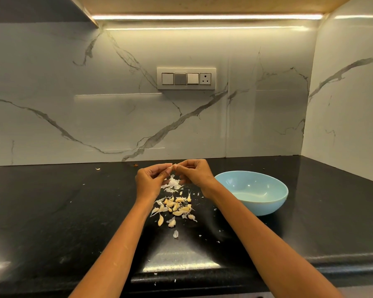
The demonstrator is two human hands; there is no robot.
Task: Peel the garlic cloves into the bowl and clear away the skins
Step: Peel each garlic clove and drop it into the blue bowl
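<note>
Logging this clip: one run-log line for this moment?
both hands pinching one clove | bowl empty | cloves, skins on counter

No legible text, label, brand, number or sign found. The switch plate (186, 78) on the wall carries no readable marking at this resolution. The bowl (254, 195) and the countertop (52, 211) show plain, unmarked surfaces.

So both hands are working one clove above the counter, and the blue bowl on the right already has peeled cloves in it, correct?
Not quite: the head view shows the blue bowl empty. Both the left hand and right hand do hold one clove above the counter.
</note>
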